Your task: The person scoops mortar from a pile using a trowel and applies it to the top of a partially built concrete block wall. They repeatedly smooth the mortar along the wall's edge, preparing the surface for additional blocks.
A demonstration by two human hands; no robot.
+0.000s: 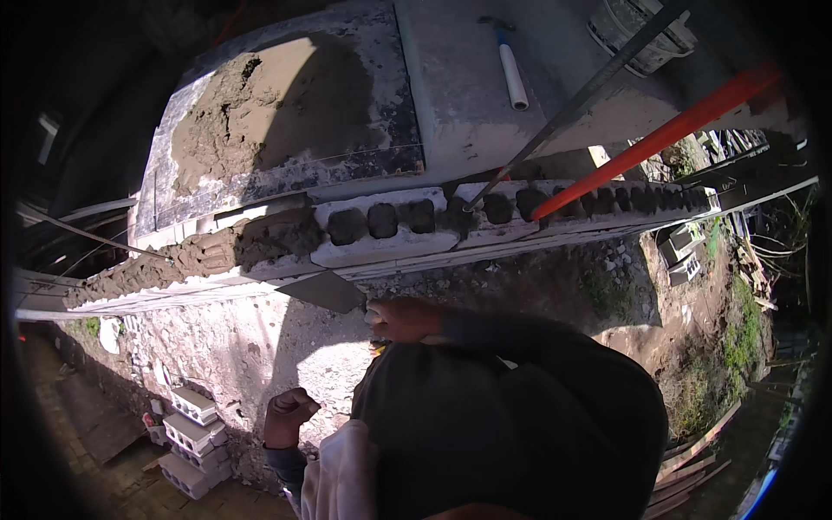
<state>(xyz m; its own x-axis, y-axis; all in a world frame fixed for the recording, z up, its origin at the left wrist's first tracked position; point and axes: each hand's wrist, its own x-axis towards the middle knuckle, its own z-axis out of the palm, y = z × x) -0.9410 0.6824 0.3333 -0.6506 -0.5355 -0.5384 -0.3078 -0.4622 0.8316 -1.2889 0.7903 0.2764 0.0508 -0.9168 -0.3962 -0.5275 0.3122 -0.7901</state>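
My right hand (406, 319) is closed around the handle of a trowel, held just in front of the block wall. The trowel's grey blade (324, 293) points left, its far edge close to the wall's lower side. Lower down, my left hand (289, 417) hangs with curled fingers, and nothing shows in it. Wet mortar (208, 249) lies in a rough bed along the wall's left part. To its right sits a row of hollow concrete blocks (440, 240), their cavities filled with mortar.
Behind the wall lies a board (388, 108) with a big mortar heap (260, 104). A hammer (512, 76) and a bucket (646, 35) are farther back. An orange pole (659, 139) and a grey bar (572, 108) slant over the wall. Spare blocks (192, 438) stand stacked at lower left.
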